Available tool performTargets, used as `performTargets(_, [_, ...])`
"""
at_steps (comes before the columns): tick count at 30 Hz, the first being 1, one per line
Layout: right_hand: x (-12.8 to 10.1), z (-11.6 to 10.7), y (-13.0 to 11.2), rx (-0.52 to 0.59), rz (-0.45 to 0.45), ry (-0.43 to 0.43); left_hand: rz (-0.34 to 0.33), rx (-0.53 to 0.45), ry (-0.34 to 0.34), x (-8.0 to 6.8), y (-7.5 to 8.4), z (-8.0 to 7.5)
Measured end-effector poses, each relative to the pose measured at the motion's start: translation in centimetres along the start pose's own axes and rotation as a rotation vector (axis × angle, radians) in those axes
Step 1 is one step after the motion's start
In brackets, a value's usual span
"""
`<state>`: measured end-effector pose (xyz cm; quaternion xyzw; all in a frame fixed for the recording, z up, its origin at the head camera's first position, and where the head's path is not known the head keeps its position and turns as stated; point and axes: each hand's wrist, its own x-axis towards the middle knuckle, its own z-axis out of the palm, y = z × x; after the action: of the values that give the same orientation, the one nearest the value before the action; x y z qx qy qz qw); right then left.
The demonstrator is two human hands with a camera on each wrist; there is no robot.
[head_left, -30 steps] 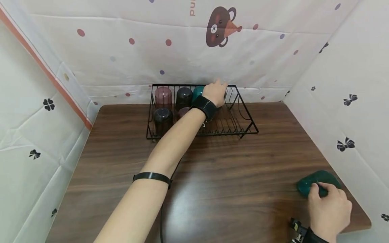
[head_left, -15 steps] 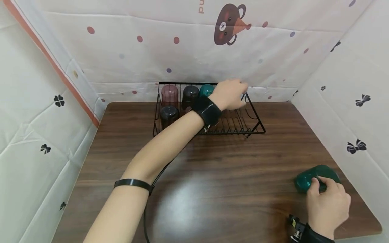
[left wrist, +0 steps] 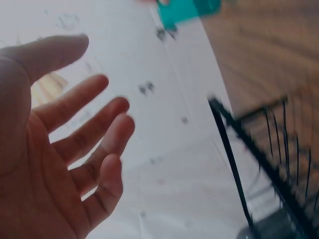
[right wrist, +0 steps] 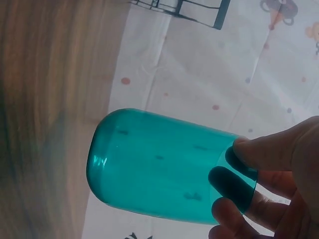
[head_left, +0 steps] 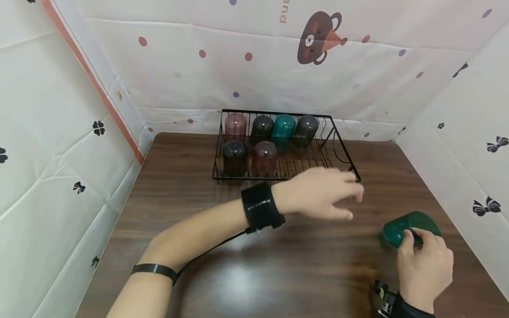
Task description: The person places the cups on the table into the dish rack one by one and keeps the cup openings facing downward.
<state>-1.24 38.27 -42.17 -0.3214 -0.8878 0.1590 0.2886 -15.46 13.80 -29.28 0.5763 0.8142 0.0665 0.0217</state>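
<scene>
My right hand [head_left: 426, 267] pinches a teal glass [head_left: 409, 226] by its rim at the right of the table. In the right wrist view the glass [right wrist: 154, 167] lies sideways, with some fingers inside its mouth and others outside. My left hand [head_left: 322, 193] hovers in front of the black wire rack [head_left: 287, 179], holding nothing. Its fingers look spread and slightly bent in the left wrist view. Upside-down glasses stand in the rack: the back row has a pink one [head_left: 236, 125], a dark one [head_left: 261, 128], a teal one [head_left: 283, 128] and a grey one [head_left: 306, 129].
In the rack's front row stand a dark glass [head_left: 234, 157] and a pink glass [head_left: 264, 157]. Patterned white sheets [head_left: 191, 75] wall in the wooden table [head_left: 191, 198] at the back and sides. A black cable [head_left: 214, 245] trails from the left wristband.
My left hand has left the rack's back row and moved forward and right, uncovering the grey glass there. The right hand keeps its grip on the teal glass. The head view has shifted.
</scene>
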Motion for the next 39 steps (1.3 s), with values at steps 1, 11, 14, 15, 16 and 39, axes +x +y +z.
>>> performTargets(1, [0.0, 0.0, -0.1, -0.002, -0.007, 0.006, 0.037, -0.004, -0.018, -0.4, 0.6, 0.2])
performTargets(11, [-0.6, -0.1, -1.1, 0.005, -0.047, -0.033, 0.214, -0.095, -0.181, -3.2, 3.8, 2.7])
performTargets(14, [-0.9, -0.1, -1.7, 0.016, -0.070, -0.066, 0.171, -0.137, -0.162, -3.7, 3.2, 3.8])
performTargets(15, [-1.0, -0.1, -1.9, 0.024, -0.085, -0.073, 0.155, -0.163, -0.149, -3.9, 3.0, 4.1])
performTargets(16, [-1.1, -0.1, -2.2, 0.029, -0.106, -0.076, 0.142, -0.188, -0.133, -4.1, 2.7, 4.5])
performTargets(39, [-3.8, 2.0, -8.7, 0.487, -0.800, -0.293, -0.304, -0.627, 0.317, -10.7, -1.3, 11.8])
